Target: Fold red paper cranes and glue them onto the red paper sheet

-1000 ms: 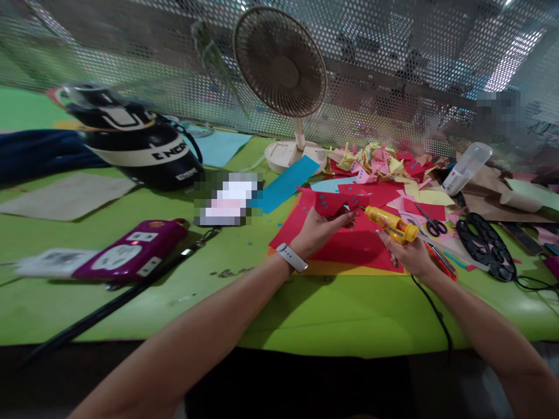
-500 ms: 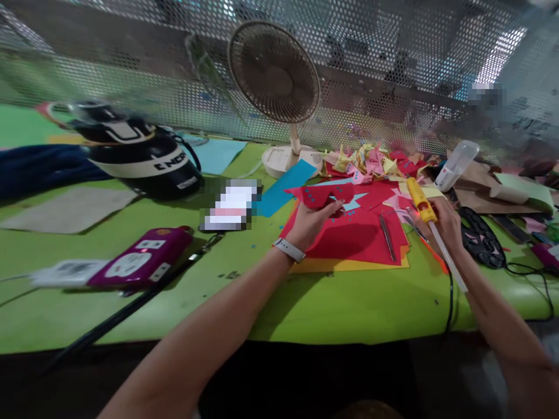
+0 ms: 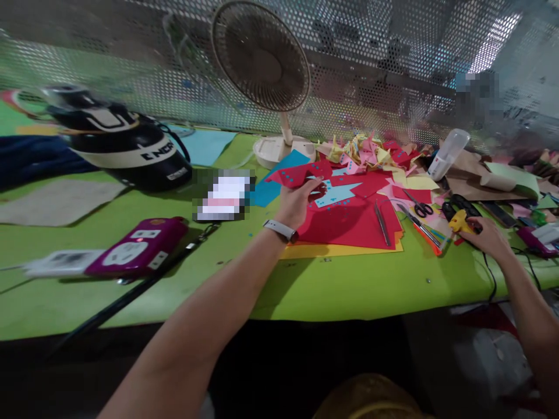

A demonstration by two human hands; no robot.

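My left hand point(image 3: 299, 203), wearing a watch, grips a folded red paper piece point(image 3: 289, 175) dotted with small blue spots. It is raised over a stack of red sheets point(image 3: 345, 228). Beside it a light blue paper point(image 3: 335, 195) and scattered blue dots lie on the stack. Slim metal tweezers point(image 3: 382, 224) rest on the stack's right part. Out to the right, my right hand point(image 3: 489, 237) is closed around a yellow glue gun point(image 3: 460, 223), low over the table by a black holder point(image 3: 463, 203). The glue gun's far side is hidden.
Scissors point(image 3: 421, 207) and an orange-tipped cutter point(image 3: 424, 230) lie between stack and glue gun. Folded paper shapes point(image 3: 364, 150) pile up behind, near a fan point(image 3: 286, 141) and a clear bottle point(image 3: 449, 154). Leftward are a phone point(image 3: 225, 195), a purple power strip point(image 3: 144, 247) and a black jug point(image 3: 131, 151).
My right hand has carried the glue gun right and down, away from the red stack, toward the black holder. My left hand still keeps the red paper piece; the view has shifted slightly.
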